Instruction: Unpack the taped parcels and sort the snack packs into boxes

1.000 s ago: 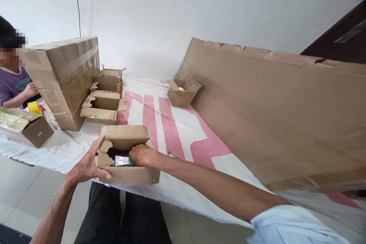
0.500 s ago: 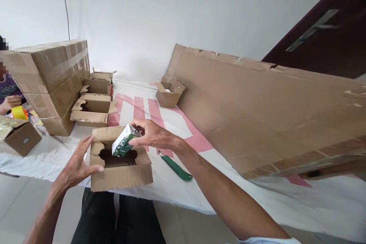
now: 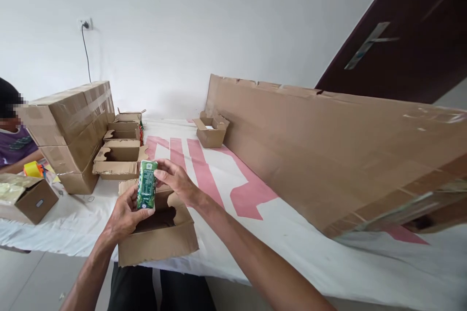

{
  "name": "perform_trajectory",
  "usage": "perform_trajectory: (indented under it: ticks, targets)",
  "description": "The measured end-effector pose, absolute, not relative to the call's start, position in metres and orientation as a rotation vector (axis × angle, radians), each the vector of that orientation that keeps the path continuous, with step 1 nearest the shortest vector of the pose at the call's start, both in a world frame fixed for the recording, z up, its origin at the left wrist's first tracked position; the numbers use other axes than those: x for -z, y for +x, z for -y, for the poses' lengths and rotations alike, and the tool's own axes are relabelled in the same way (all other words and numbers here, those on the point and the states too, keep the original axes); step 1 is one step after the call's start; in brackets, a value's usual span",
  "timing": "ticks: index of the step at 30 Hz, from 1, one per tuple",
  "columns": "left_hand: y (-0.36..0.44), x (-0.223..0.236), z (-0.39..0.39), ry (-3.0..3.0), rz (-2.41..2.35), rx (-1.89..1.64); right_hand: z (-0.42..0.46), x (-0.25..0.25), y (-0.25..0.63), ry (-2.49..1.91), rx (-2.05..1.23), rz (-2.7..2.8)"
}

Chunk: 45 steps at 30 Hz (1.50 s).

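Note:
A small green packet [image 3: 146, 184] with white print stands upright between both my hands, above an open cardboard box [image 3: 159, 240] at the near edge of the table. My left hand [image 3: 124, 215] grips the packet's lower end with thumb and fingers. My right hand [image 3: 175, 181] pinches its upper right side. The box's flaps are folded outward and its inside is dark.
Taped cartons [image 3: 69, 121] are stacked at the left, with open small boxes [image 3: 118, 161] beside them. One more small box [image 3: 209, 129] sits far back. A long cardboard sheet [image 3: 328, 146] leans along the right. A person in purple [image 3: 14, 145] sits at the far left.
My right hand drew the green packet out of the box and raised it. My left hand left the box's side and closed on the packet. The view tilted upward.

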<state>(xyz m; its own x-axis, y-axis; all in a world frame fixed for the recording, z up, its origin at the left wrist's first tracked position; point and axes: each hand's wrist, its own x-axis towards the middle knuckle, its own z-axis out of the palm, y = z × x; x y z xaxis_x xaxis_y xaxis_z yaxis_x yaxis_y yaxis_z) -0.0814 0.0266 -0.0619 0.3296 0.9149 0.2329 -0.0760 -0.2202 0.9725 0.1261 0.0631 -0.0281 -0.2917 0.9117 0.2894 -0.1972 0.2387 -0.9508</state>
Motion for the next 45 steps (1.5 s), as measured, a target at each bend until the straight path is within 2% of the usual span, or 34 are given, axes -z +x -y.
perform_trajectory:
  ticks: [6,21,32,39,45]
  targets:
    - [-0.086,0.055,-0.029,1.474,-0.836,-1.161,-0.049,0.055,0.114,-0.609,-1.313,1.531]
    - [-0.081,0.045,-0.031,1.47,-0.828,-1.03,-0.06,0.052,0.127,-0.701,-1.255,1.429]
    - [-0.079,0.048,-0.034,1.493,-0.849,-1.089,-0.057,0.056,0.116,-0.731,-1.162,1.499]
    - [-0.096,0.036,-0.038,1.472,-0.886,-1.029,-0.062,0.053,0.119,-0.746,-1.203,1.308]
    - [-0.104,0.02,-0.063,1.351,-0.93,-1.249,-0.057,0.054,0.128,-0.822,-1.411,1.264]
